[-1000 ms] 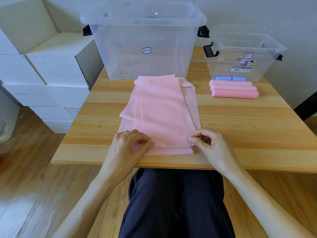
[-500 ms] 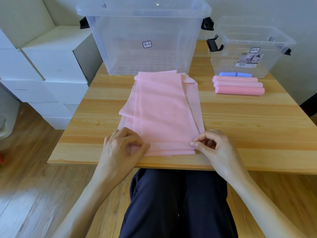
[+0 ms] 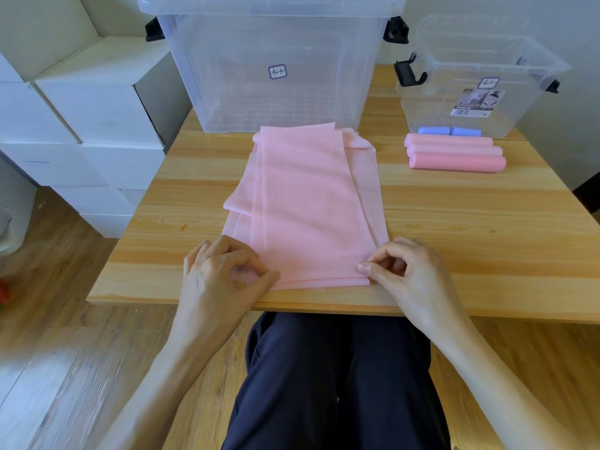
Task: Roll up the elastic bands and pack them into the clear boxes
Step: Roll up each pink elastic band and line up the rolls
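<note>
Wooden surface carrying everything; largest item the big clear box at the far edge, lid on, nothing visible inside. Smaller clear box to its right, lidless, seemingly unfilled.

Pink elastic band laid flat in several overlapping layers, running from the foot of the big clear box down to the near edge of the surface. Judged thin, very light, limp and stretchy: layers likely to slide over each other and skew unless the starting fold is kept square. Slightly tacky look, so probably rolls onto itself without springing open much. Best taken at the two near corners, rolled away from the body with even pressure.

Three finished pink rolls lying side by side just in front of the smaller clear box, a blue roll behind them against its wall. None packed yet.

Left hand at the near left corner of the band, fingers curled, thumb and fingertips pinching the edge. Right hand at the near right corner, likewise curled, thumb and forefinger pinching the hem. Both grips closed on the band; narrow first fold visible along the near edge between them.
</note>
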### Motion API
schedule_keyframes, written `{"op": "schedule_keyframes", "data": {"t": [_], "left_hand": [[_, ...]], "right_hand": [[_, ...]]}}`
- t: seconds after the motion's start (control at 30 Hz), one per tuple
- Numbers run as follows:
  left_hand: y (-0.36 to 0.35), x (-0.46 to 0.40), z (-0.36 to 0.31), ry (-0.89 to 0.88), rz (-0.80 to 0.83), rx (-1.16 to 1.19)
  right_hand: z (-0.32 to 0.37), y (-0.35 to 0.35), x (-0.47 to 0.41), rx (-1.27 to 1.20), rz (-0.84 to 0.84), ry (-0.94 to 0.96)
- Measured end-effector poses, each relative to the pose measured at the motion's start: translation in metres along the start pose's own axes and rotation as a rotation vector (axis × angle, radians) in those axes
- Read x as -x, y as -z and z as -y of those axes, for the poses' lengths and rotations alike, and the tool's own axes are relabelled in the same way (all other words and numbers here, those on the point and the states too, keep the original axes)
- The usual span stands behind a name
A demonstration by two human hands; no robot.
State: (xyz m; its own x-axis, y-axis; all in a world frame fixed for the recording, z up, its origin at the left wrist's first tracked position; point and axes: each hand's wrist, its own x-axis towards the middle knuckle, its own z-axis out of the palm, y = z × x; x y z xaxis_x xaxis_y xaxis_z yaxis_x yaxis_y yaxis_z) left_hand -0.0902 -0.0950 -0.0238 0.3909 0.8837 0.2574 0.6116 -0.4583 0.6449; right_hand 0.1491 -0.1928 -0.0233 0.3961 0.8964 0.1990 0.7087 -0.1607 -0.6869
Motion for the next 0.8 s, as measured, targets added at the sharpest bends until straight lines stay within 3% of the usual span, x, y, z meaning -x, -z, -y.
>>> {"op": "schedule_keyframes", "data": {"t": [0.2, 0.43, 0.57, 0.8], "left_hand": [[-0.003, 0.003, 0.000, -0.071, 0.024, -0.036], [-0.010, -0.001, 0.005, -0.465, 0.075, -0.162], [-0.010, 0.003, 0.004, -0.426, 0.084, -0.156], [-0.009, 0.003, -0.011, -0.221, 0.131, 0.014]], "right_hand": [[-0.001, -0.005, 0.008, 0.087, -0.079, 0.101], [-0.005, -0.012, 0.010, 0.252, -0.085, 0.428], [-0.009, -0.010, 0.013, 0.225, -0.054, 0.448], [-0.010, -0.010, 0.010, 0.118, -0.016, 0.326]]}}
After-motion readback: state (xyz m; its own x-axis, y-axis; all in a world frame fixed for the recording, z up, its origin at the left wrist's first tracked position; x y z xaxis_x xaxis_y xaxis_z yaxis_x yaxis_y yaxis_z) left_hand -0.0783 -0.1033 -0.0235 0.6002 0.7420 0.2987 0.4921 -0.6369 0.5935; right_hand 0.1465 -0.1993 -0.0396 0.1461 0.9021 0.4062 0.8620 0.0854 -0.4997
